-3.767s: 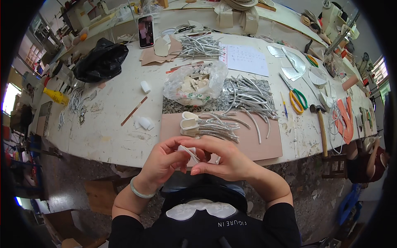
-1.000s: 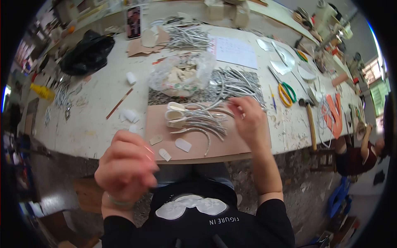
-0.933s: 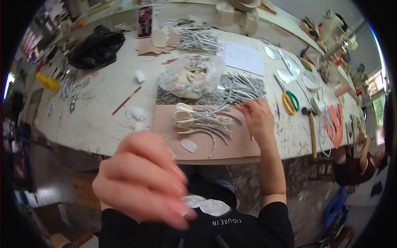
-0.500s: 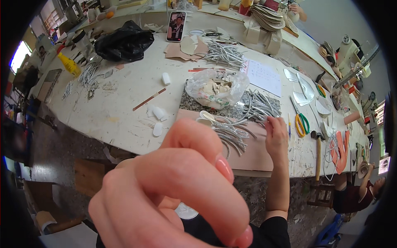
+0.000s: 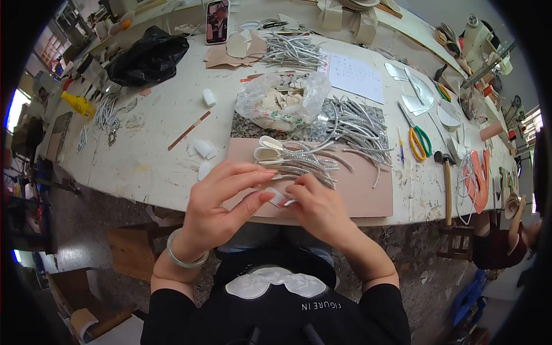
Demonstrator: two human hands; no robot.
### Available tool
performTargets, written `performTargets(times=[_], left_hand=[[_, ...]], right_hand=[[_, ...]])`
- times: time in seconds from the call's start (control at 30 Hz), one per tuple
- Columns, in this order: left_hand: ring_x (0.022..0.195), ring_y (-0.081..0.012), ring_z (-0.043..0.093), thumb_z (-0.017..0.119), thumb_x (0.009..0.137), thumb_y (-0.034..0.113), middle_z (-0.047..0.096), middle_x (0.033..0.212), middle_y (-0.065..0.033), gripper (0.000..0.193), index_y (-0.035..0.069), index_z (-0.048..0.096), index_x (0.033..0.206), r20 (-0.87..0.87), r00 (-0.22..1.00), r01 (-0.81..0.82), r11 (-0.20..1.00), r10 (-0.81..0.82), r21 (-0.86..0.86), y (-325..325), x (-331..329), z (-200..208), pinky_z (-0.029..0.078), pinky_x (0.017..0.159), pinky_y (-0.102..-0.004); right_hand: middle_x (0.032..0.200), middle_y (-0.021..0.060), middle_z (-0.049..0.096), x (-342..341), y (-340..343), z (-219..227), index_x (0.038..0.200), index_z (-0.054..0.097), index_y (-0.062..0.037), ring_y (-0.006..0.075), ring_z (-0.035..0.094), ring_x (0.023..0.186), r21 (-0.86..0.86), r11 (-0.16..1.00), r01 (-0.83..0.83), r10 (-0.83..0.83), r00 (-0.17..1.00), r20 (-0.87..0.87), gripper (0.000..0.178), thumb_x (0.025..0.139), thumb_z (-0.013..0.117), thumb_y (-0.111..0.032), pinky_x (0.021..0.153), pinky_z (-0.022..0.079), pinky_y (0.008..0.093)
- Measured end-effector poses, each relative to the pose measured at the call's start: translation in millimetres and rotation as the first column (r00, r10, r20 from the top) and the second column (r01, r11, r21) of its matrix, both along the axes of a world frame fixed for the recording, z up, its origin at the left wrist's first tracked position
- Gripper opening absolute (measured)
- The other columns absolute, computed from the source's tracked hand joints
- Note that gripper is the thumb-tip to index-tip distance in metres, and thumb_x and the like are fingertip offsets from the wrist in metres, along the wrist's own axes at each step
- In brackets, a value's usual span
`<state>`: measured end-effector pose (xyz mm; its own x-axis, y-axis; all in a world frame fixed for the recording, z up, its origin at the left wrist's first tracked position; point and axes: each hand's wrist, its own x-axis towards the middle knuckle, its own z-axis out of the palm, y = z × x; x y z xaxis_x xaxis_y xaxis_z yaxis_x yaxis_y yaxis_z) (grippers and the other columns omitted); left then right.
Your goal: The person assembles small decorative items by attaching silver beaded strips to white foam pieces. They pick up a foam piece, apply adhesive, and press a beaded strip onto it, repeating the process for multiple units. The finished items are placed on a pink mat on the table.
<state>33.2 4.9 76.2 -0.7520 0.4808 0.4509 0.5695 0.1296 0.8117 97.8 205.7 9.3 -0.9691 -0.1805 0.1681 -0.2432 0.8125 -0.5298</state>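
Note:
My left hand (image 5: 221,198) is over the front of a pinkish board (image 5: 368,198), its thumb and fingers apart. Just past its thumb tip is a small white flat piece (image 5: 275,197). My right hand (image 5: 319,206) faces it, fingers pinched at the other end of that piece. A short pale end, like a cord's tip, pokes out from the right fingers; the grip itself is partly hidden. Just beyond both hands lies a bundle of silver cords (image 5: 307,163) with looped cream-coloured ends. More silver cords (image 5: 362,129) are spread over the granite slab (image 5: 244,123) and the board.
A clear plastic bag (image 5: 253,100) of beige scraps sits on the slab. To the right lie scissors (image 5: 418,141), a hammer (image 5: 447,178) and coral pieces (image 5: 478,178). White pieces (image 5: 202,148) and a black bag (image 5: 149,57) are at left; a phone (image 5: 217,22) stands behind.
My left hand has dropped from close before the camera to the board. My right hand has come left from the loose cords toward it, now pinching a white piece. The view has shifted.

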Motion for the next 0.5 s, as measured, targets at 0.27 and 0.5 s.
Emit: performTargets(times=[0.27, 0.5], left_hand=[[0.095, -0.0266, 0.058, 0.072, 0.08, 0.004, 0.067, 0.099, -0.0089, 0.024, 0.003, 0.07, 0.104, -0.192, 0.866, -0.499, 0.824, 0.461, -0.27, -42.9, -31.6, -72.0, 0.047, 0.084, -0.0354], [0.103, -0.0282, 0.047, 0.068, 0.084, 0.011, 0.064, 0.104, -0.0068, 0.022, 0.005, 0.07, 0.105, -0.23, 0.83, -0.555, 0.718, 0.507, -0.419, -86.1, -73.3, -107.9, 0.041, 0.092, -0.0368]], right_hand=[[0.101, 0.0072, 0.057, -11.6, -12.1, -10.8, 0.105, 0.062, -0.0078, 0.0282, 0.065, 0.077, 0.059, 0.998, 0.019, -0.018, 1.0, -0.018, 0.031, 0.08, 0.072, -0.023, 0.061, 0.052, 0.0392], [0.098, 0.0058, 0.059, -3.6, -5.7, 13.1, 0.106, 0.062, -0.0073, 0.0258, 0.065, 0.074, -0.052, 0.999, 0.01, -0.017, 0.989, -0.144, 0.028, 0.081, 0.071, -0.018, 0.059, 0.051, 0.0365]])
